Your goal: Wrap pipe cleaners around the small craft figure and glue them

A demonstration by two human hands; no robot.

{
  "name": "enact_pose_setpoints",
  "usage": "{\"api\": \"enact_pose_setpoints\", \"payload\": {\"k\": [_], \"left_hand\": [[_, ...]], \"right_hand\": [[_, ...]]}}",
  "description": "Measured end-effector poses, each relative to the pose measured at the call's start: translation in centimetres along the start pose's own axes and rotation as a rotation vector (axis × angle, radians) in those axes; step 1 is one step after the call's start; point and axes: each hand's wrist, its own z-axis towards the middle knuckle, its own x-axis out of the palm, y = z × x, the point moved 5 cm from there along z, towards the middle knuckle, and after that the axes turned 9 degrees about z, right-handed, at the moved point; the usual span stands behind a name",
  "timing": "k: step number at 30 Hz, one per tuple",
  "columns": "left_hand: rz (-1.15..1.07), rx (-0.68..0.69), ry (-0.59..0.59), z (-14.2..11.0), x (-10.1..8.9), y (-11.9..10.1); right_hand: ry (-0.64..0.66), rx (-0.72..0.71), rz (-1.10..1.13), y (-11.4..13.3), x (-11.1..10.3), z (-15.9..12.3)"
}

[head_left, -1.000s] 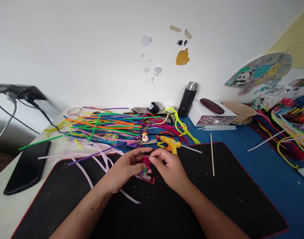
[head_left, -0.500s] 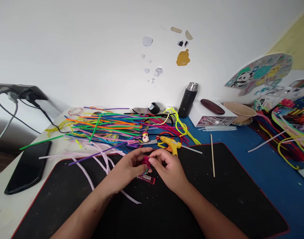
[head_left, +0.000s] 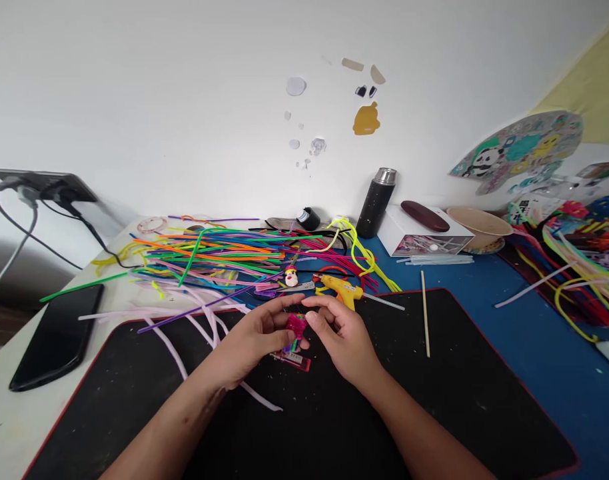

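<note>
black mat [head_left: 464,380] underlies the work: your left hand [head_left: 254,341] pinches the magenta piece [head_left: 296,325] above it; your right hand [head_left: 345,337] curls alongside, grip unconfirmed. piece appears light, soft, crushable; hold its edges.

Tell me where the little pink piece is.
In the head view, the pink piece is below centre, held in the left hand, beside the right hand.
</note>
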Motion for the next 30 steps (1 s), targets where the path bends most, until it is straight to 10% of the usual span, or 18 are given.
{"api": "enact_pose_setpoints", "payload": {"k": [12, 30], "left_hand": [[-0.069, -0.026, 0.044, 0.1, 0.2, 0.5], [0.056, 0.044, 0.022, -0.2, 0.0, 0.2]], "right_hand": [[0.222, 0.166, 0.156, -0.9, 1.2, -0.1], [0.161, 0.190, 0.172, -1.5, 0.8, 0.0]]}}
